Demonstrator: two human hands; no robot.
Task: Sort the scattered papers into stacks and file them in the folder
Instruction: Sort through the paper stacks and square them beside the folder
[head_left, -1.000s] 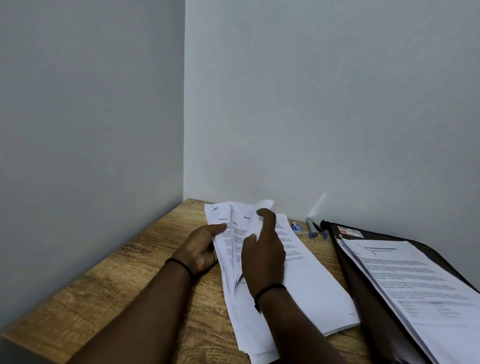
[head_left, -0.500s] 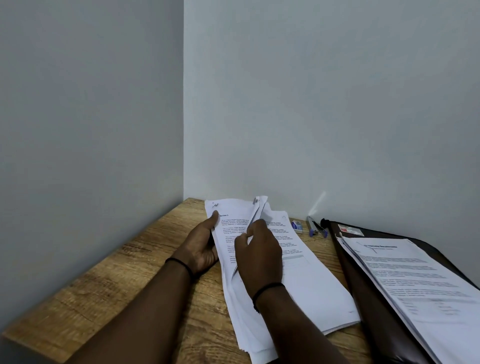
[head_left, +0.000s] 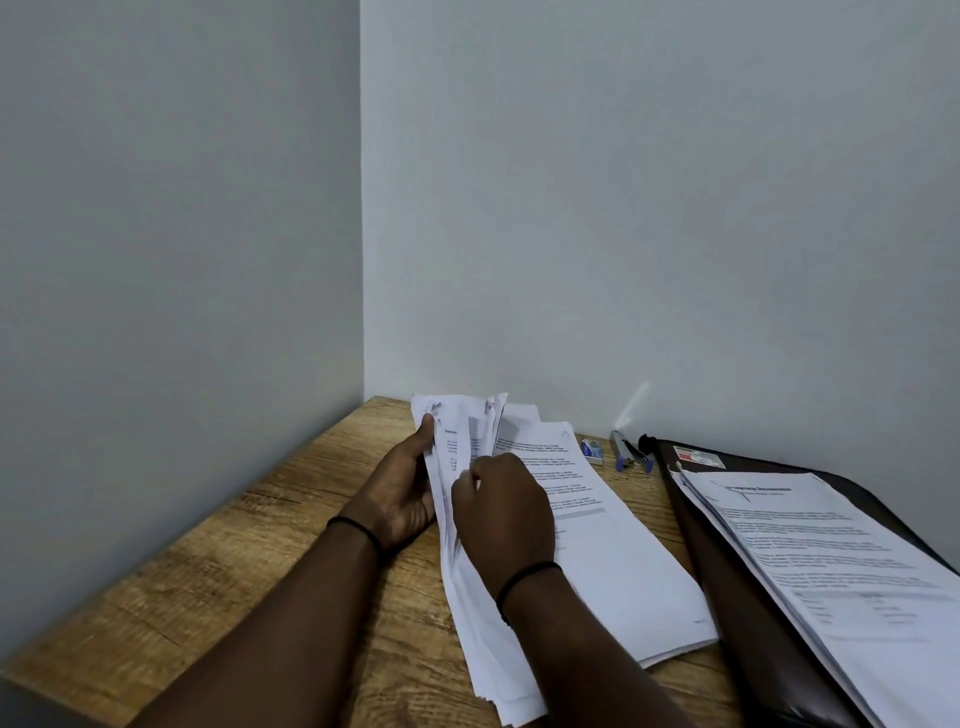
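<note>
A loose sheaf of thin white printed papers (head_left: 470, 452) stands partly lifted near the desk's back corner, its top edges curling and fanned. The left hand (head_left: 400, 488) cups its left edge, thumb on the front sheet. The right hand (head_left: 506, 512) pinches sheets with curled fingers. Beneath lies a flat paper stack (head_left: 613, 551). To the right, a dark, smooth leathery folder (head_left: 727, 571) lies open, bearing a printed pile (head_left: 841, 571). The grainy wooden desk (head_left: 249, 561) also holds a small eraser (head_left: 592, 450) and pens (head_left: 631, 457).
</note>
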